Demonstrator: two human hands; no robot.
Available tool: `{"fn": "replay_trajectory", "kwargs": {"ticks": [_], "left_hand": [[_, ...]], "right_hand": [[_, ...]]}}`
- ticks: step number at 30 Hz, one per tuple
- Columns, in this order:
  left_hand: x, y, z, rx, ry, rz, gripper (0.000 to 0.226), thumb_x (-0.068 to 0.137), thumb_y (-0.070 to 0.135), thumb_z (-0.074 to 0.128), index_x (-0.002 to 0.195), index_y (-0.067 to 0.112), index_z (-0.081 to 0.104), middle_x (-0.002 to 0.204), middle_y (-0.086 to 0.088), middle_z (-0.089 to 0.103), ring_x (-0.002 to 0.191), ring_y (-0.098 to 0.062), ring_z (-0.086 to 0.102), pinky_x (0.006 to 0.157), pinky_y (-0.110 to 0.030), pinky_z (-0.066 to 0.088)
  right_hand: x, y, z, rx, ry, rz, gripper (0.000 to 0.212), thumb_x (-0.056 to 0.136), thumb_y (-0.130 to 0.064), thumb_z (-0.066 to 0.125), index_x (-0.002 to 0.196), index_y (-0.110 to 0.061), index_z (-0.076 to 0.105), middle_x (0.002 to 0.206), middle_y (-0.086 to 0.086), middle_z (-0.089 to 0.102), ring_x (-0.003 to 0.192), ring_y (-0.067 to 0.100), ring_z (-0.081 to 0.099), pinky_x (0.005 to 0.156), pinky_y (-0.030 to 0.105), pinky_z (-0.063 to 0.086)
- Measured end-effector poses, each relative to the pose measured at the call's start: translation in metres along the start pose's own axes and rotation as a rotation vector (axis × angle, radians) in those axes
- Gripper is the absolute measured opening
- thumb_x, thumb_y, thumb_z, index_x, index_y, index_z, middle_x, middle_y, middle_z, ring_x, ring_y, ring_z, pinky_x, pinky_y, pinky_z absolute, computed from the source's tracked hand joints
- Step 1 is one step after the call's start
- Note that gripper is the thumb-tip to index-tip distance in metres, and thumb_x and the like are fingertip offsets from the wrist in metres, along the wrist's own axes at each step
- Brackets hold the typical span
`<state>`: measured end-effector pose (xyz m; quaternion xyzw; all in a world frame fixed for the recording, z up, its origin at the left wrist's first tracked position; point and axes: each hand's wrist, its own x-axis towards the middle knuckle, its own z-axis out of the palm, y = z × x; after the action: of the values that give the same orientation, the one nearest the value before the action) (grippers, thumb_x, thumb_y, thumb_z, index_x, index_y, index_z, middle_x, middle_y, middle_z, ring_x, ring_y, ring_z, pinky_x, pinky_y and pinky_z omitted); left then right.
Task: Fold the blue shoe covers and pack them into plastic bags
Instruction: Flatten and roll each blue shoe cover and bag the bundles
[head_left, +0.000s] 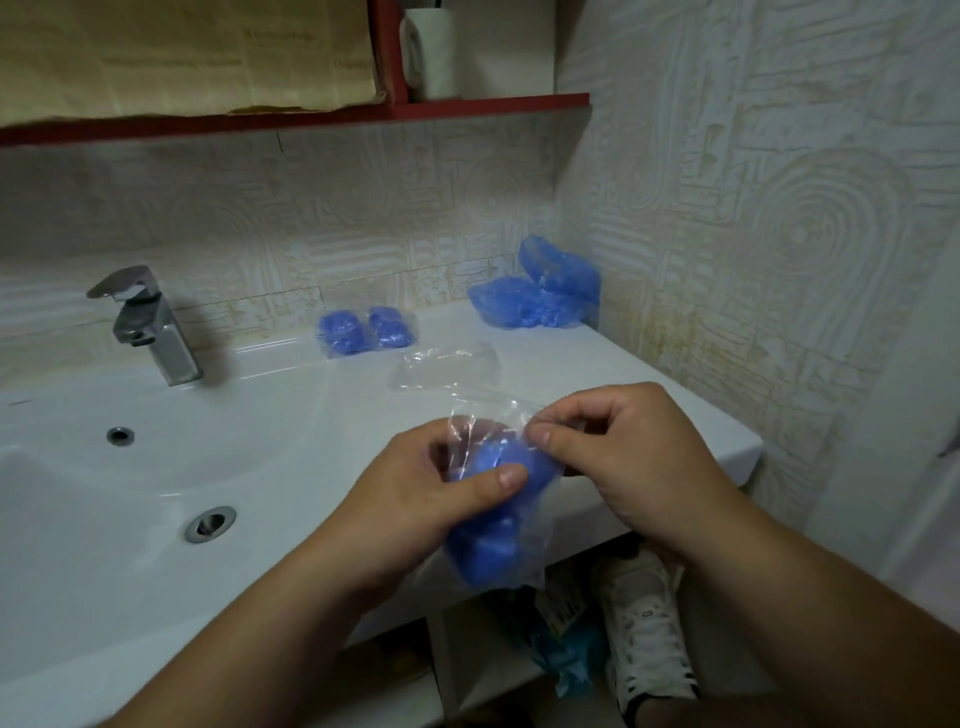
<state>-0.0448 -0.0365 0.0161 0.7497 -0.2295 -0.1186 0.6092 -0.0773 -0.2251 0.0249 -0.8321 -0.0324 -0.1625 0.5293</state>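
White washbasin counter (649, 395) against a patterned wall. Over its front edge, the left hand (415, 483) grips a clear plastic bag (535, 569) holding folded blue shoe covers (488, 545), thumb pressed on the wad; the right hand (623, 452) pinches the bag's mouth. Behind lie empty bags (447, 369), two packed bags (363, 330) and, in the corner, loose shoe covers (535, 301).

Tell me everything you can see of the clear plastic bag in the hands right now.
The thin clear plastic bag is crinkled, glossy film, held over the front edge of the white sink counter. Folded blue shoe covers fill its lower part. The left hand grips it round that bundle, thumb in front; the right hand pinches its upper edge.
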Motion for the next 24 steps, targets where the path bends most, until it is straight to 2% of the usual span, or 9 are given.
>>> {"fn": "replay_trajectory", "kwargs": {"ticks": [3,7,10,12,13,16,18,21,24], "left_hand": [[-0.0012,-0.0045,0.0038,-0.060,0.085,-0.058,0.021,0.082,0.021,0.072,0.101,0.015,0.073,0.090,-0.009,0.075,0.084,-0.029,0.073,0.072,-0.033,0.058],[-0.0020,-0.0031,0.0001,-0.045,0.036,-0.136,0.012,0.081,0.005,0.074,0.091,0.011,0.074,0.088,-0.015,0.075,0.078,-0.030,0.073,0.067,-0.032,0.058],[-0.0019,0.0001,-0.0029,-0.018,0.025,-0.098,0.019,0.076,0.016,0.077,0.094,0.009,0.074,0.089,-0.014,0.075,0.083,-0.029,0.073,0.073,-0.032,0.059],[-0.0010,0.0001,-0.0044,-0.048,0.101,-0.040,0.031,0.073,0.031,0.071,0.096,0.010,0.074,0.089,-0.009,0.075,0.085,-0.025,0.072,0.077,-0.030,0.059],[0.0004,-0.0004,-0.0049,-0.092,0.162,-0.025,0.030,0.075,0.031,0.069,0.095,0.010,0.075,0.086,-0.006,0.074,0.082,-0.021,0.071,0.075,-0.030,0.058],[0.0042,-0.0018,-0.0055,-0.169,0.308,-0.012,0.011,0.089,0.018,0.065,0.089,0.011,0.074,0.075,-0.004,0.071,0.070,-0.014,0.066,0.069,-0.030,0.054],[0.0051,-0.0030,-0.0053,-0.161,0.364,-0.001,0.011,0.091,0.013,0.064,0.086,0.013,0.074,0.074,-0.004,0.070,0.067,-0.015,0.063,0.067,-0.029,0.053],[0.0034,-0.0008,-0.0046,-0.123,0.397,0.025,0.011,0.090,0.012,0.065,0.085,0.014,0.075,0.074,-0.005,0.071,0.065,-0.015,0.061,0.063,-0.023,0.053],[0.0033,0.0008,-0.0014,-0.076,0.395,0.036,0.010,0.090,0.013,0.067,0.086,0.016,0.075,0.074,-0.003,0.073,0.065,-0.014,0.064,0.065,-0.024,0.053]], "right_hand": [[-0.0004,0.0005,-0.0002,-0.011,-0.102,0.028,0.009,0.088,-0.022,0.070,0.090,-0.022,0.079,0.082,-0.009,0.075,0.077,0.007,0.070,0.074,0.022,0.057],[-0.0015,-0.0011,-0.0005,0.026,-0.090,0.036,0.008,0.084,-0.012,0.074,0.084,-0.019,0.079,0.075,-0.003,0.075,0.068,0.012,0.070,0.065,0.019,0.056],[-0.0019,-0.0015,-0.0007,0.111,-0.065,0.056,0.009,0.079,-0.005,0.078,0.082,-0.014,0.077,0.075,0.003,0.074,0.067,0.015,0.069,0.062,0.021,0.056],[-0.0013,-0.0011,-0.0018,0.155,-0.051,0.071,0.011,0.077,-0.002,0.078,0.080,-0.013,0.077,0.075,0.006,0.074,0.066,0.017,0.068,0.061,0.024,0.056],[-0.0010,-0.0005,-0.0022,0.159,-0.055,0.074,0.011,0.077,-0.001,0.078,0.079,-0.012,0.076,0.075,0.008,0.073,0.066,0.018,0.067,0.061,0.025,0.057],[-0.0012,0.0010,-0.0022,0.149,-0.090,0.081,0.010,0.077,0.001,0.077,0.079,-0.008,0.075,0.076,0.014,0.072,0.066,0.021,0.067,0.062,0.028,0.058],[-0.0020,0.0012,-0.0023,0.157,-0.121,0.089,0.006,0.079,0.002,0.075,0.081,-0.004,0.074,0.077,0.017,0.072,0.064,0.019,0.066,0.061,0.027,0.058],[-0.0030,0.0003,-0.0016,0.143,-0.148,0.072,0.001,0.081,-0.007,0.076,0.081,-0.008,0.075,0.077,0.010,0.073,0.068,0.016,0.067,0.065,0.024,0.057],[-0.0036,-0.0013,0.0011,0.042,-0.158,0.005,0.004,0.080,-0.016,0.078,0.084,-0.018,0.077,0.081,-0.005,0.074,0.077,0.005,0.069,0.071,0.013,0.052]]}}
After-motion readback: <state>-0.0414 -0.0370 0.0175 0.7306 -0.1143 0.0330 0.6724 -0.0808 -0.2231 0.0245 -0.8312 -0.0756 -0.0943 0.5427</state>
